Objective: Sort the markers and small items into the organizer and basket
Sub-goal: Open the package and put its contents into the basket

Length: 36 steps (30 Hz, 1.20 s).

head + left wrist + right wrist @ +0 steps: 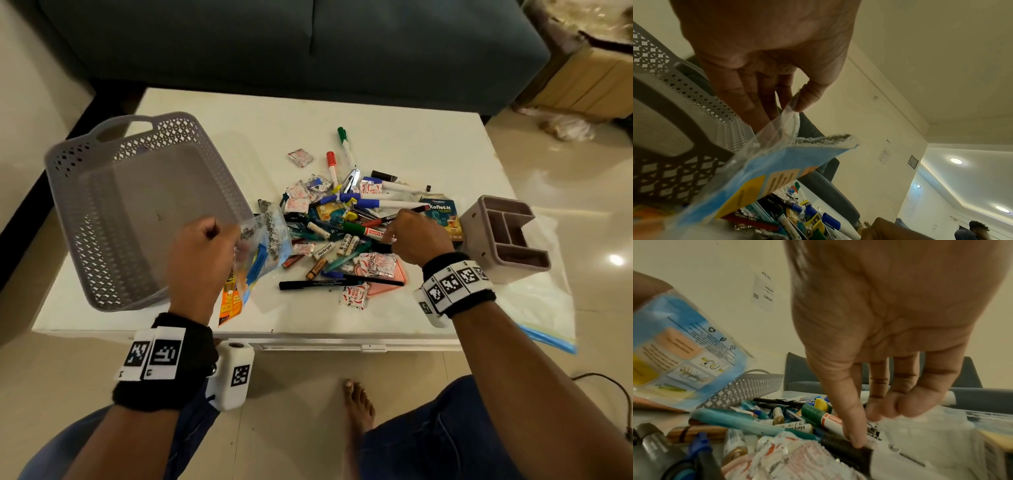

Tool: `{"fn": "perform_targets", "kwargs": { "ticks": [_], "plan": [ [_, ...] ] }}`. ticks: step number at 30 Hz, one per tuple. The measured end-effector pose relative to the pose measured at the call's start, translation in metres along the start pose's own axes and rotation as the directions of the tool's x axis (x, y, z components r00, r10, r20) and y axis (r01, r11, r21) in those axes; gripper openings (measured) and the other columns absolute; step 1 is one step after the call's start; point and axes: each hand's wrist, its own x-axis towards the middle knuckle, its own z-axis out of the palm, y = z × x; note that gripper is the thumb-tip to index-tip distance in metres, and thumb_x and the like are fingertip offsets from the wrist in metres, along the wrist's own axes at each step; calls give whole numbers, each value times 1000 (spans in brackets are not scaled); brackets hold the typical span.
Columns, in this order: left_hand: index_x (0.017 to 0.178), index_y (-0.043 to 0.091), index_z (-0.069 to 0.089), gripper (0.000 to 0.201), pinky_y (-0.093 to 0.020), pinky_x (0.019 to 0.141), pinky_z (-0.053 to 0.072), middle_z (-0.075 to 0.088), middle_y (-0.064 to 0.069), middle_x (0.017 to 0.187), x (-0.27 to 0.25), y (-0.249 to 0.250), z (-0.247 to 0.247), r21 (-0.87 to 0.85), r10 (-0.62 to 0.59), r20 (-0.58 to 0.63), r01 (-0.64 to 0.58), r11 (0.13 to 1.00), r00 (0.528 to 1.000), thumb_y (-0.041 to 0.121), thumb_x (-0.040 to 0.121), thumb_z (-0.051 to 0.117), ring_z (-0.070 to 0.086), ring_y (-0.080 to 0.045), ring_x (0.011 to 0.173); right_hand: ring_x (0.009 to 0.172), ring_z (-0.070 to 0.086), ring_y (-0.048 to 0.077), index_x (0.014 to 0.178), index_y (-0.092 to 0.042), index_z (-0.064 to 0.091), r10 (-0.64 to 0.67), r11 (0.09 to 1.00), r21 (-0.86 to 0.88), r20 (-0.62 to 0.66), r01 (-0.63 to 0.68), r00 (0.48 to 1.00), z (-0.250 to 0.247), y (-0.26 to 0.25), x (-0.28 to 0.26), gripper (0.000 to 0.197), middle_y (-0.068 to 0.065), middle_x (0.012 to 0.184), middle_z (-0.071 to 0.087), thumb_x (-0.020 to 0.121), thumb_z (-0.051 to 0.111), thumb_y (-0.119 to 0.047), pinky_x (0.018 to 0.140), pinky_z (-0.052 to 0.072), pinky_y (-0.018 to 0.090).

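Observation:
My left hand (212, 240) holds a clear packet (263, 246) with a blue card inside, just above the table beside the grey perforated basket (85, 219). In the left wrist view thumb and fingers pinch the packet (777, 162) at its top edge. My right hand (397, 236) reaches down into the pile of markers, batteries and sachets (342, 222). Its thumb and curled fingers (857, 441) pinch a white marker with a black cap (846, 447). The compartmented organizer (479, 222) stands empty to the right of that hand.
A green-capped marker (344, 144) and a red-capped marker (331, 164) lie at the far edge of the pile on the white table (376, 120). A sofa (274, 41) stands behind it. A clear bag (548, 308) lies under the organizer. My bare foot (358, 404) rests below the table's front edge.

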Motion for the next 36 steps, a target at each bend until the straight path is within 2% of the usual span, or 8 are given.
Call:
{"fn": "perform_targets", "kwargs": {
  "ticks": [5, 10, 16, 21, 24, 27, 31, 36],
  "plan": [
    [63, 6, 44, 23, -63, 71, 56, 70, -4, 66, 2, 2, -3, -4, 14, -32, -14, 1000, 999, 17, 79, 56, 74, -22, 73, 93, 65, 20, 102, -28, 73, -27, 994, 104, -50, 32, 998, -7, -1, -2, 21, -2, 112, 68, 85, 68, -18, 80, 56, 36],
    [53, 16, 46, 24, -64, 68, 56, 66, -6, 60, 1, 5, -11, -41, 6, -99, -10, 999, 995, 16, 75, 56, 74, -27, 69, 110, 57, 21, 125, -29, 64, -188, 982, 33, 179, 186, 966, -2, -19, -10, 39, 0, 127, 54, 86, 71, -26, 92, 51, 37],
    [58, 9, 45, 23, -63, 70, 56, 62, -1, 56, 0, 11, -3, -24, 41, -56, -42, 999, 998, 13, 78, 56, 74, -21, 70, 108, 54, 19, 118, -25, 68, -215, 976, 84, 237, 200, 948, -1, -18, -15, 36, 2, 134, 45, 83, 76, -29, 94, 49, 36],
    [58, 7, 44, 27, -52, 70, 58, 63, 2, 54, -2, 16, 2, -26, 40, -57, -41, 999, 998, 8, 82, 56, 74, -22, 72, 106, 52, 19, 117, -20, 68, -139, 986, 120, 194, 117, 971, -3, 0, -17, 38, 4, 126, 46, 82, 76, -31, 87, 44, 29],
    [58, 13, 47, 23, -59, 74, 57, 69, -5, 66, -4, 17, 2, -28, 17, -35, -18, 999, 999, 18, 78, 56, 73, -18, 74, 100, 51, 17, 115, -20, 69, -106, 980, 179, 124, 82, 987, -8, 5, -18, 34, 2, 121, 48, 82, 77, -25, 81, 41, 27],
    [57, 14, 46, 22, -61, 75, 56, 69, -4, 65, -6, 17, 3, -26, -1, -32, 1, 1000, 999, 21, 75, 56, 73, -19, 74, 97, 54, 17, 108, -22, 69, -28, 981, 191, 73, 13, 997, -11, 13, -19, 26, 0, 115, 56, 84, 75, -21, 78, 45, 29],
    [68, 2, 46, 24, -60, 76, 56, 69, -8, 70, -9, 16, 5, -35, -5, -36, 4, 999, 999, 22, 78, 55, 73, -17, 74, 100, 60, 19, 120, -21, 65, 11, 983, 180, 9, -13, 1000, -7, 12, -19, 34, 3, 119, 62, 87, 71, -23, 80, 51, 30],
    [66, 7, 51, 25, -61, 77, 55, 72, -4, 71, -8, 18, 7, -32, -19, -27, 18, 999, 999, 32, 72, 55, 72, -25, 75, 114, 55, 26, 132, -18, 57, -70, 995, 71, 10, 69, 998, 5, -19, -15, 45, 5, 128, 47, 89, 67, -28, 94, 52, 41]
  ]
}}
